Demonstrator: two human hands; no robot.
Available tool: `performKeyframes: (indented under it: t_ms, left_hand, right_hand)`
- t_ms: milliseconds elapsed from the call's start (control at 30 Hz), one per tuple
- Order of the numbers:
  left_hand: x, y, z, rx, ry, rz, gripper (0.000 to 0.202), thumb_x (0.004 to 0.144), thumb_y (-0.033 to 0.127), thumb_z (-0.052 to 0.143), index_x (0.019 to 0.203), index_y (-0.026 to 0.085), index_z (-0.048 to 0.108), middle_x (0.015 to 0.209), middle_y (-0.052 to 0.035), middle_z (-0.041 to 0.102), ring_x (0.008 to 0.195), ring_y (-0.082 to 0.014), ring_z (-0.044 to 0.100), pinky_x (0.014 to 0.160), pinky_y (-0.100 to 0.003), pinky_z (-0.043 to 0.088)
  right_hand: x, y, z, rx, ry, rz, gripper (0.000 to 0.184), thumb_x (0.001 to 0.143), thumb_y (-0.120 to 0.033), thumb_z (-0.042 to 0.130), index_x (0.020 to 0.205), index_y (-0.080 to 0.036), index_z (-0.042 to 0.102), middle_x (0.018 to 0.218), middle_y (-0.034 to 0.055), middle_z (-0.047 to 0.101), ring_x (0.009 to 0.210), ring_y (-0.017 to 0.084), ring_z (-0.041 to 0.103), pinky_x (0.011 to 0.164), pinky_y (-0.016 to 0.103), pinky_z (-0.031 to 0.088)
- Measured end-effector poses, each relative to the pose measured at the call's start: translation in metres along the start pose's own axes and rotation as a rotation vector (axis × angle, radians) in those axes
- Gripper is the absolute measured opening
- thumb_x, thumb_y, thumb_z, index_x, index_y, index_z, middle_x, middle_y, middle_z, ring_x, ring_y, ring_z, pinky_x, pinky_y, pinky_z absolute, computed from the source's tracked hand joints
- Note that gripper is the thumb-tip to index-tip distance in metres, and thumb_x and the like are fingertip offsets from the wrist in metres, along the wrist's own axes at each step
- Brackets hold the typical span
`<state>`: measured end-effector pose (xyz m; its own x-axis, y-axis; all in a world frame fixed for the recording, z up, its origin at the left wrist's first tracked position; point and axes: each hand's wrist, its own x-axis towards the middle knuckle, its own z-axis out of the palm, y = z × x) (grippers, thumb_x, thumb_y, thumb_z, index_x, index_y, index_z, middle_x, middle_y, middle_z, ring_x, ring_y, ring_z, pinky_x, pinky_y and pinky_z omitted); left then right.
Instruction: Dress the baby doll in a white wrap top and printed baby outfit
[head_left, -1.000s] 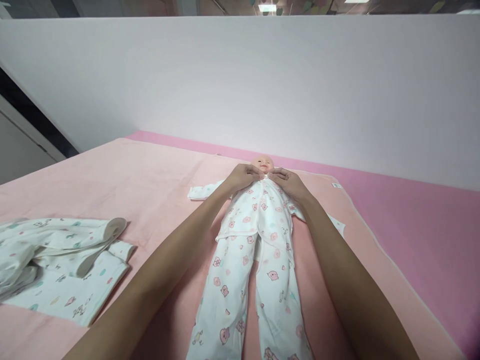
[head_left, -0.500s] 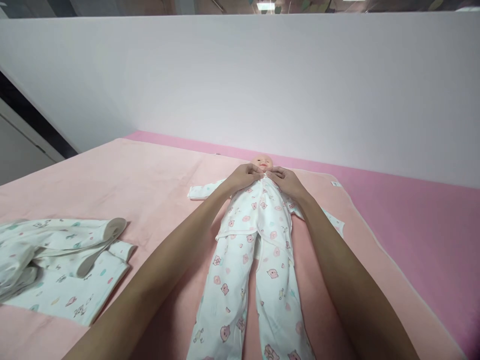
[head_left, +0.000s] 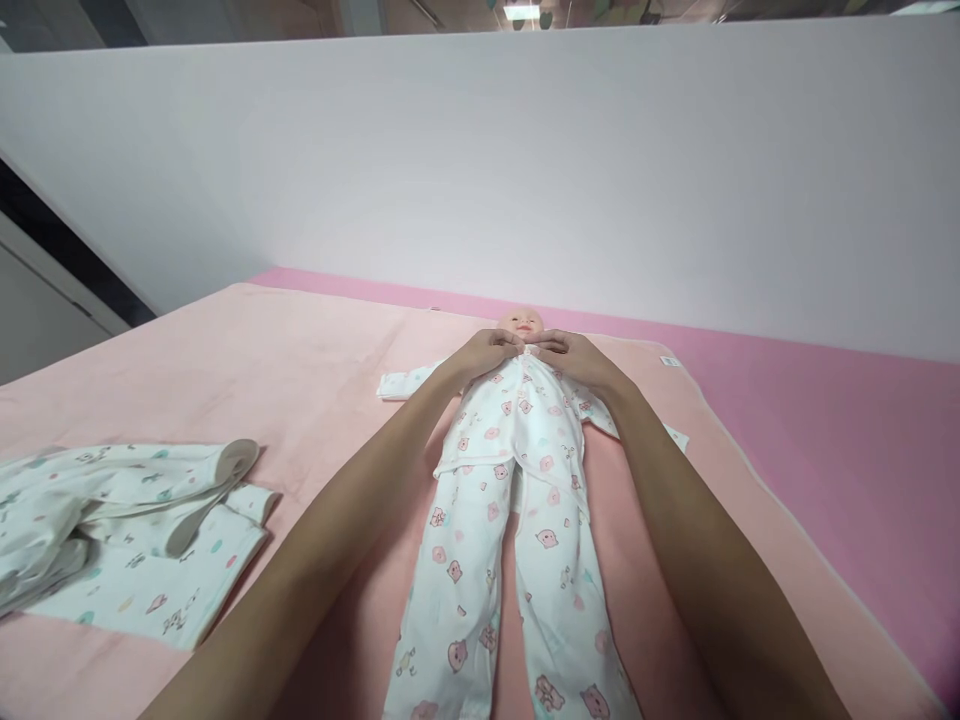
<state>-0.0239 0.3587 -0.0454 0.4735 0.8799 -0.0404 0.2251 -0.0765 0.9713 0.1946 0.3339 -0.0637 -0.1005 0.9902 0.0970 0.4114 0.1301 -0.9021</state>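
White rectangular tag [head_left: 670, 361] on pale-pink cloth blanket [head_left: 307, 365]: unreadable. Left hand [head_left: 489, 353], right hand [head_left: 577, 358]: fingers pinch collar of white pink-print cloth top [head_left: 491, 425], hiding neck of bald doll [head_left: 522, 320].

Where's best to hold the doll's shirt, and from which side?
Probably the collar, one hand from each side: the shirt lies front up on the doll, sleeves out to both sides, and the collar sits between the left hand and right hand.
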Motion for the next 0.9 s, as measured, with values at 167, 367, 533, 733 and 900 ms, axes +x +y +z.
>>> performKeyframes:
  t_ms: [167,367,533,733,900]
  left_hand:
    - [0.002,-0.003,0.001,0.001,0.012,-0.010,0.020,0.095,0.027,0.066,0.111,0.016,0.071,0.108,-0.0104,0.073,0.096,-0.0222,0.068,0.081,-0.031,0.049]
    - [0.000,-0.001,-0.002,0.086,0.006,0.016,0.023,0.095,0.029,0.068,0.114,0.017,0.071,0.114,-0.0102,0.073,0.100,-0.0216,0.068,0.082,-0.030,0.049]
    - [0.002,-0.001,-0.003,0.073,0.049,0.017,0.025,0.090,0.028,0.075,0.112,0.016,0.073,0.108,-0.0094,0.074,0.096,-0.0207,0.068,0.082,-0.029,0.050]
    - [0.014,-0.017,-0.002,0.033,0.120,-0.019,0.029,0.086,0.037,0.080,0.103,0.017,0.068,0.100,-0.0085,0.073,0.090,-0.0209,0.066,0.079,-0.031,0.049]
    - [0.006,-0.028,0.004,0.087,0.277,0.103,0.027,0.089,0.040,0.077,0.095,0.019,0.060,0.095,-0.0044,0.066,0.083,-0.0168,0.059,0.076,-0.030,0.046]
  right_hand:
    - [0.000,-0.001,-0.001,-0.023,-0.006,-0.049,0.038,0.090,-0.036,0.081,0.125,-0.022,0.075,0.127,0.0100,0.077,0.115,0.025,0.071,0.096,0.036,0.058]
    - [0.000,0.003,0.003,0.054,0.036,0.004,0.042,0.086,-0.040,0.085,0.122,-0.022,0.074,0.124,0.0099,0.078,0.106,0.022,0.073,0.094,0.035,0.058]
    - [0.002,0.004,0.005,0.041,0.076,-0.006,0.040,0.081,-0.039,0.088,0.116,-0.023,0.076,0.116,0.0083,0.080,0.102,0.023,0.073,0.086,0.033,0.058]
    - [0.001,0.002,0.011,-0.028,0.193,0.011,0.031,0.086,-0.040,0.079,0.111,-0.022,0.075,0.117,0.0082,0.078,0.109,0.024,0.071,0.098,0.040,0.054]
    - [-0.010,-0.005,0.020,-0.318,0.421,-0.136,0.021,0.090,-0.038,0.070,0.104,-0.022,0.070,0.118,0.0101,0.073,0.110,0.028,0.062,0.101,0.046,0.050]
